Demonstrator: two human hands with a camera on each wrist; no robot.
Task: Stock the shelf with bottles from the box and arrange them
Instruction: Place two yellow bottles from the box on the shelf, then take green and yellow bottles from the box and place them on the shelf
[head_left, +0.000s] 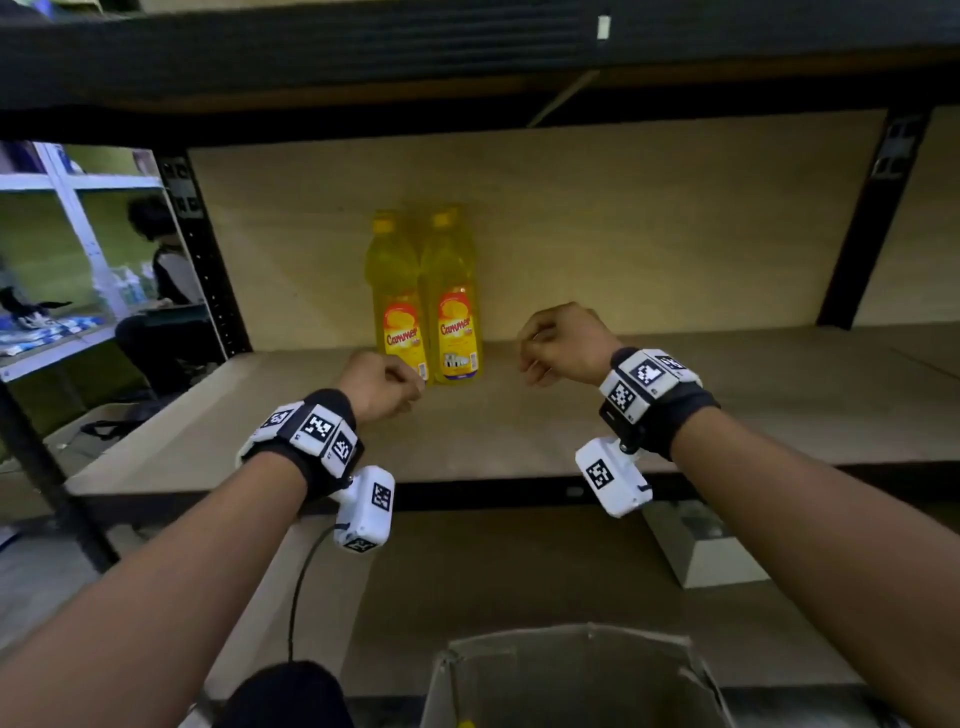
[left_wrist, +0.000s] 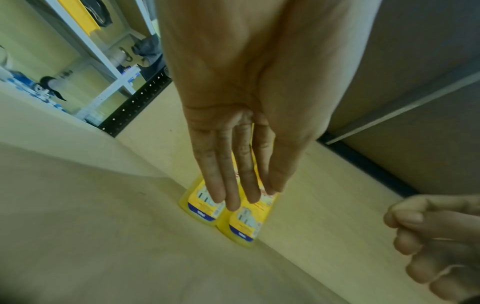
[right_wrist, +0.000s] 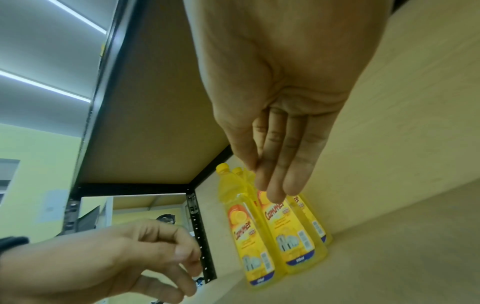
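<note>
Pale chipboard forms the shelf (head_left: 675, 415) and its back wall, matte and finely speckled, framed by black metal uprights (head_left: 205, 260) punched with rows of holes. Against the back wall, near the middle of the board, stand the yellow translucent plastic bottles (head_left: 426, 312), upright and touching side to side, with slim necks and yellow caps. The head view shows two. The right wrist view shows a third label behind them, so there may be a second row. Each glossy label is yellow and orange with red script that seems to read "Cammer", a barcode patch and a dark blue band at the foot. The smaller print is too blurred to read.

The left hand (head_left: 379, 384) hovers just in front of the left bottle, its fingers loosely curled and the thumb resting on the forefinger, holding nothing. The right hand (head_left: 563, 345) hangs to the right of the bottles, apart from them, also loosely curled and empty. Both wrists carry black bands with white blocks (head_left: 306, 431) printed with black-and-white square markers.

Below, at the bottom edge, sits the open brown cardboard box (head_left: 571, 675) with a frayed rim and a dim inside. Beyond the left upright, a seated person (head_left: 166, 280) is near white shelving.
</note>
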